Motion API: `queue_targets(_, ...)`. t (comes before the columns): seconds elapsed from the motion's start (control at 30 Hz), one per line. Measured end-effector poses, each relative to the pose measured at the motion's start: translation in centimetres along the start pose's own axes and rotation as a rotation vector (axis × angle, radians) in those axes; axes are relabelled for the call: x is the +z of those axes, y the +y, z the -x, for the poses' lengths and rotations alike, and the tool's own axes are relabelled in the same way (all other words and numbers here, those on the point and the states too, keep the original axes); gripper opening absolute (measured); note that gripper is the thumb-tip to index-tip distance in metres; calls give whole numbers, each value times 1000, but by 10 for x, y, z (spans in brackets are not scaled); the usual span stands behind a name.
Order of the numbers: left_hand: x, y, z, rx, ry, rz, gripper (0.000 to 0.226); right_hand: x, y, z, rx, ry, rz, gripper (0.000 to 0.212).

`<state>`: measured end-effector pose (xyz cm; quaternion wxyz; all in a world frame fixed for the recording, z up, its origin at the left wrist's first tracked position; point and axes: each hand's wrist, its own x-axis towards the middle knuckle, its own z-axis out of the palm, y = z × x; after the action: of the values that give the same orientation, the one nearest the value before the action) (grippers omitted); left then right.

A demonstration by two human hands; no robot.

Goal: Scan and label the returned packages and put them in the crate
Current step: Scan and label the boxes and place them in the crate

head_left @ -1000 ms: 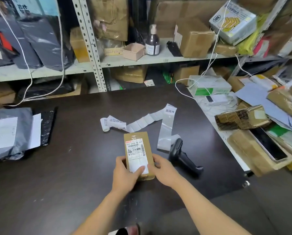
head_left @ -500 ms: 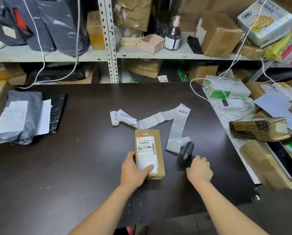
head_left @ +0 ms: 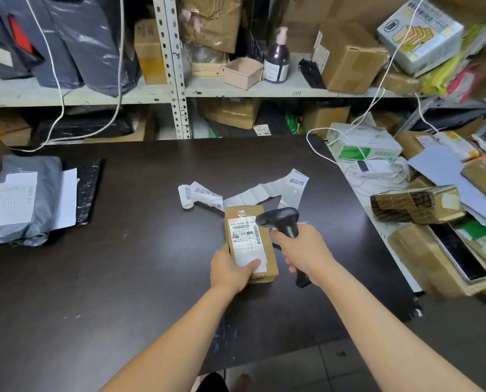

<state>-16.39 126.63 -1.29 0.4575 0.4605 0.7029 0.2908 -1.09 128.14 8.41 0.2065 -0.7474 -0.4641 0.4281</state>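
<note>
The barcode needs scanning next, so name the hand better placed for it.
Right. The right hand grips the scanner, its head just above the label on the box; the left hand holds the box's near end on the table.

left hand (head_left: 230,273) grips package (head_left: 248,236) (thumb on top) | right hand (head_left: 306,251) clenched round scanner (head_left: 281,217)

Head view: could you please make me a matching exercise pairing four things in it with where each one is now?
Things:
1. brown parcel
2. barcode scanner
3. label strip
4. grey mailer bag

Places:
a. gripped by the right hand
b. at the left of the table
c. held at its near end by the left hand
d. lying curled beyond the parcel

Pairs: 1-c, 2-a, 3-d, 4-b.
</note>
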Motion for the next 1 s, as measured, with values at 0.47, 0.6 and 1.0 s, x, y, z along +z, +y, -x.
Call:
queue_targets(0.47, 0, -2, -3, -19, -4, -7, 58, -5, -26, 33, 6, 4, -11, 35)
queue_targets(0.6, -1, -2, -4, -24, -11, -5, 58, -4, -25, 34, 12, 32, -29, 31)
queue_targets(1.0, -1, -4, -8, -29, -36, -19, 66, -9, -18, 36, 56, 62, -83, 18)
